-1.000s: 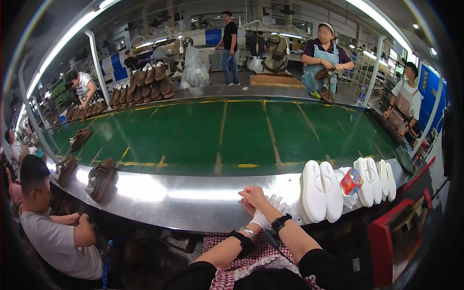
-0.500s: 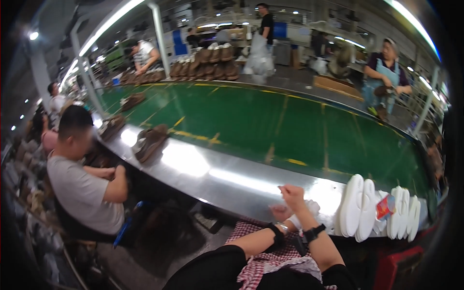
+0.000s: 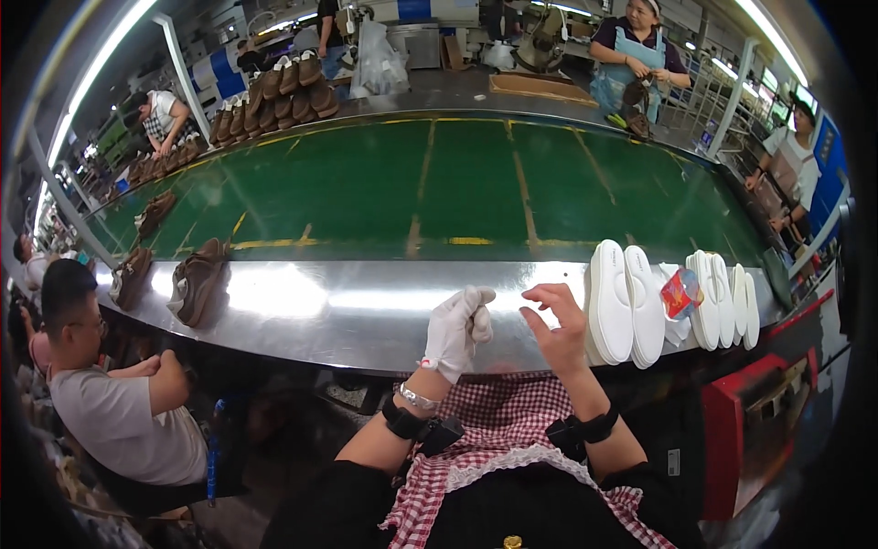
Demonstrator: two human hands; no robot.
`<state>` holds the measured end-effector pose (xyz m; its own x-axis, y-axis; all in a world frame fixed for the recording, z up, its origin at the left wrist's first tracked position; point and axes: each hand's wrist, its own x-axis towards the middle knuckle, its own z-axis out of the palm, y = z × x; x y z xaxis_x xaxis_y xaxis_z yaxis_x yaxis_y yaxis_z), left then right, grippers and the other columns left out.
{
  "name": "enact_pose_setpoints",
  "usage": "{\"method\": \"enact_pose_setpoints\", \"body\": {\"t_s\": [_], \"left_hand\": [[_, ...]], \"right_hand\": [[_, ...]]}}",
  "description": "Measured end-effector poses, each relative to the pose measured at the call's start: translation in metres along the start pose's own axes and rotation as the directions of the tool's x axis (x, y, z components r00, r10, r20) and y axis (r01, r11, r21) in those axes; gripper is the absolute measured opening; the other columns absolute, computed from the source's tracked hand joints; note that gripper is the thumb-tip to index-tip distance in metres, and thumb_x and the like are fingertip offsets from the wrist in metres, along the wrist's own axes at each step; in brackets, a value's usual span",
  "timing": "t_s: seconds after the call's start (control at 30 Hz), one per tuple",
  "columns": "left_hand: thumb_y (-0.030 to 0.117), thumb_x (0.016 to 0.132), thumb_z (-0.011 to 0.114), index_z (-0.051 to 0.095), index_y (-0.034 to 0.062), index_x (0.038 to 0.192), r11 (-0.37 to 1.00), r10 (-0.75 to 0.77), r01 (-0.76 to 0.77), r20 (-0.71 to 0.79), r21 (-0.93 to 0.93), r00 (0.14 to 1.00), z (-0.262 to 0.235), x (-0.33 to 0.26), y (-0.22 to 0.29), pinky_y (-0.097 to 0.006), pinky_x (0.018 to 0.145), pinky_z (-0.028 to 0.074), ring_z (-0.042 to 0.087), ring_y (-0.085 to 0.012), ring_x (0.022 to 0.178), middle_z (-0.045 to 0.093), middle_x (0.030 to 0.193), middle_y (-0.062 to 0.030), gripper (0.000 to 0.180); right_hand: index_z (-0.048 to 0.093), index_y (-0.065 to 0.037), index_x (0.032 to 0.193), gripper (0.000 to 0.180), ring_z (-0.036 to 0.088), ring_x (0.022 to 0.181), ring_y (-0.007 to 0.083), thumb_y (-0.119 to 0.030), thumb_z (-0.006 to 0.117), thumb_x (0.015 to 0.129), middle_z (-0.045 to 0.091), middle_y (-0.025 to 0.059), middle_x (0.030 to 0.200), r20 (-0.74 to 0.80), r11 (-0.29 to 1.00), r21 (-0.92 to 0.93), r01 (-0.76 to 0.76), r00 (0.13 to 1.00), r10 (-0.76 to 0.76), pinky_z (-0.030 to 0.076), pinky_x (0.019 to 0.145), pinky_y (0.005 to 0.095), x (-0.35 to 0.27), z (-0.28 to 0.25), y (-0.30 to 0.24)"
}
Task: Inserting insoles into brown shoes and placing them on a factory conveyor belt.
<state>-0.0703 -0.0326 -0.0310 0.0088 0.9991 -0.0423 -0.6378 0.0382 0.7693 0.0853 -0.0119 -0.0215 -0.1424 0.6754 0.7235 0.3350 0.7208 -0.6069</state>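
Observation:
My left hand (image 3: 457,331), in a white glove, is raised over the steel ledge (image 3: 375,302) with its fingers curled in. I see nothing sticking out of it. Beside it, my bare right hand (image 3: 560,322) has its thumb and fingers bent and apart, and holds nothing. To its right, nearest to it, a pair of long white insoles (image 3: 611,306) lies on the ledge. A red and blue packet (image 3: 679,293) rests on white material between these and several more white insoles (image 3: 712,300).
Behind the ledge runs a green conveyor belt (image 3: 466,192). Brown shoes (image 3: 197,284) stand on the ledge at left, with more piled beyond the belt. A person (image 3: 128,393) sits at my left; another person (image 3: 636,59) stands across the belt. A red machine (image 3: 759,430) is at lower right.
The view has swung right and down. My hands, overlapping before, are now apart, side by side, and the white glove shows clearly on the left one. The right fingers have opened.

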Motion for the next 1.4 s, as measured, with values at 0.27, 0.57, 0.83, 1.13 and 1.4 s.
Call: {"method": "enact_pose_setpoints", "body": {"t_s": [0.27,0.57,0.83,1.13,1.4], "left_hand": [[0.034,0.090,0.042,0.051,-0.0067,0.093,0.991,0.019,-0.021,0.011,0.134,1.000,0.014,-0.015,0.002,-0.024,0.046,0.032,0.034,-0.0106,0.044,0.039,0.051,-0.0015,0.042],[0.022,0.089,0.045,0.054,0.0017,0.070,0.955,0.059,-0.028,-0.095,0.296,0.994,0.009,-0.016,0.001,-0.021,0.044,0.031,0.041,-0.0083,0.046,0.045,0.052,-0.0003,0.029],[0.024,0.087,0.049,0.057,0.0037,0.073,0.930,0.065,-0.054,-0.016,0.364,0.998,-0.001,-0.010,-0.026,-0.020,0.044,0.033,0.043,-0.0053,0.048,0.048,0.056,0.0014,0.026],[0.027,0.087,0.048,0.056,0.0028,0.074,0.940,0.013,-0.007,-0.014,0.340,1.000,-0.010,-0.013,-0.022,-0.021,0.040,0.029,0.037,-0.0064,0.043,0.045,0.051,0.0009,0.029],[0.028,0.086,0.049,0.056,0.0031,0.072,0.972,-0.040,0.037,0.011,0.231,0.999,-0.005,-0.010,-0.028,-0.021,0.039,0.029,0.039,-0.0069,0.042,0.045,0.051,0.0004,0.029]], "right_hand": [[0.060,-0.005,0.085,0.026,0.054,0.075,0.0232,-0.002,0.069,0.061,0.057,0.0062,0.083,-0.005,0.977,-0.041,0.207,0.978,-0.207,0.046,0.061,0.0303,0.005,0.011,-0.012],[0.058,-0.003,0.077,0.022,0.055,0.070,0.0246,0.002,0.069,0.058,0.056,0.0081,0.077,0.001,0.954,-0.113,0.279,0.960,-0.280,0.045,0.058,0.0315,0.007,0.025,-0.009],[0.058,-0.001,0.070,0.018,0.053,0.068,0.0258,0.007,0.065,0.056,0.055,0.0096,0.072,0.045,0.957,-0.163,0.241,0.970,-0.237,0.043,0.059,0.0325,-0.002,0.019,-0.006],[0.058,0.000,0.072,0.012,0.052,0.061,0.0128,0.007,0.062,0.064,0.056,0.0058,0.066,0.126,0.986,0.143,-0.087,0.990,0.069,0.042,0.056,0.0242,-0.013,0.026,0.006],[0.058,0.001,0.076,0.005,0.045,0.062,0.0069,-0.003,0.058,0.078,0.052,-0.0007,0.067,0.113,0.691,0.552,-0.466,0.863,0.492,0.037,0.059,0.0190,-0.031,0.035,0.017]]}}
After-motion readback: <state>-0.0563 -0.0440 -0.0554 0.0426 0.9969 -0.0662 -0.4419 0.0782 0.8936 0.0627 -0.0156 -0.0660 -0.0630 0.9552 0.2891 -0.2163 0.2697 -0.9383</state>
